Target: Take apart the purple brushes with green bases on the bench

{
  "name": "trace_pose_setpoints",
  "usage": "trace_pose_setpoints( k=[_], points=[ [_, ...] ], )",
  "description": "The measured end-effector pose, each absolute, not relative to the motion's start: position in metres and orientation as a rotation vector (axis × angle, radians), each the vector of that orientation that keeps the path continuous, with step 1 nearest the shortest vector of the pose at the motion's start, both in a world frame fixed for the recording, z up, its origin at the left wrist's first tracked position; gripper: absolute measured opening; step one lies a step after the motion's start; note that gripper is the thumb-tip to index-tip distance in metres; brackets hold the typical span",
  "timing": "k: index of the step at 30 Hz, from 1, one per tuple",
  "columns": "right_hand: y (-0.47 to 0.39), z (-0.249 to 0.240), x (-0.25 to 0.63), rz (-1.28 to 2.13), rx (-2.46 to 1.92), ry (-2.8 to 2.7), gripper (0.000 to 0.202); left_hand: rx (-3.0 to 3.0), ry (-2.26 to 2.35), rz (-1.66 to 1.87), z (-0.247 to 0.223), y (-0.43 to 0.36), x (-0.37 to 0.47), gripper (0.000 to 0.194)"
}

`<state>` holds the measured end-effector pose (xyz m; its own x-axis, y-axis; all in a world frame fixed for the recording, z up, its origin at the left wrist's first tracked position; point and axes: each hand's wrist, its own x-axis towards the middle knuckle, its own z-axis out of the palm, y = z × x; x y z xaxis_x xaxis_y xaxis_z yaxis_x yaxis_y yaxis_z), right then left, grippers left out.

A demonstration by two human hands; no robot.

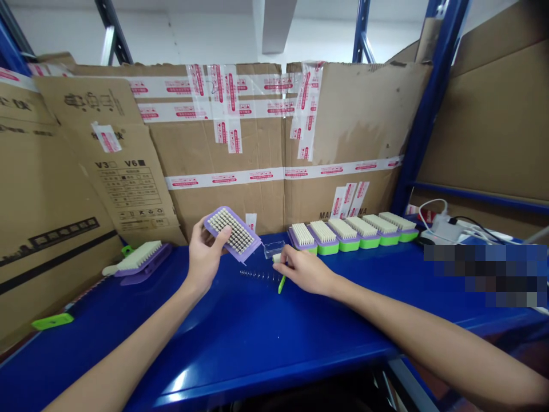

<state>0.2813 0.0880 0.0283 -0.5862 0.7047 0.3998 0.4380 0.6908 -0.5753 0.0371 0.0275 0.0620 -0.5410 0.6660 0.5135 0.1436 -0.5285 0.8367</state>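
My left hand (202, 254) grips a purple brush head (235, 233) above the table, thumb on its pale bristles. My right hand (307, 269) is closed, fingertips pinched on a small white-and-green piece (277, 259) whose kind I cannot make out. Beside those fingers is a clear plastic part (273, 249), close to the brush head's right corner. A thin metal spring (257, 275) lies on the table below the brush head. Just under my right fingertips a narrow bright-green strip (281, 284) shows; whether the fingers touch it is unclear.
Several purple-and-green brushes (346, 229) stand in a row, bristles up, at the back right. Another brush (141, 257) and a green piece (53, 321) lie at left on the blue table (257, 355). Cardboard walls (223, 149) enclose the back; chargers and cables (448, 226) sit at right.
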Motion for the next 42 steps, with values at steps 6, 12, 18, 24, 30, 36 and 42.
trace_pose_setpoints(
  k=[6,12,18,24,30,36,42],
  points=[
    [0.079,0.040,0.285,0.594,-0.647,-2.172,0.027,1.405,1.243,1.935,0.058,0.022,0.046,0.068],
    [0.074,0.041,0.286,0.615,-0.474,-2.189,0.040,1.489,1.176,1.784,0.058,0.016,0.050,0.068],
    [0.074,0.040,0.286,0.655,-0.459,-2.150,0.045,1.427,1.063,1.625,0.056,0.010,0.053,0.065],
    [0.075,0.042,0.288,0.594,-0.505,-2.147,0.047,1.388,0.985,1.507,0.057,0.006,0.058,0.061],
    [0.073,0.042,0.287,0.475,-0.422,-2.198,0.048,1.391,0.984,1.479,0.056,0.007,0.057,0.063],
    [0.074,0.042,0.287,0.465,-0.372,-2.217,0.051,1.419,0.978,1.494,0.055,0.006,0.058,0.062],
    [0.074,0.042,0.287,0.486,-0.394,-2.206,0.049,1.305,1.001,1.501,0.056,0.005,0.065,0.063]
  ],
)
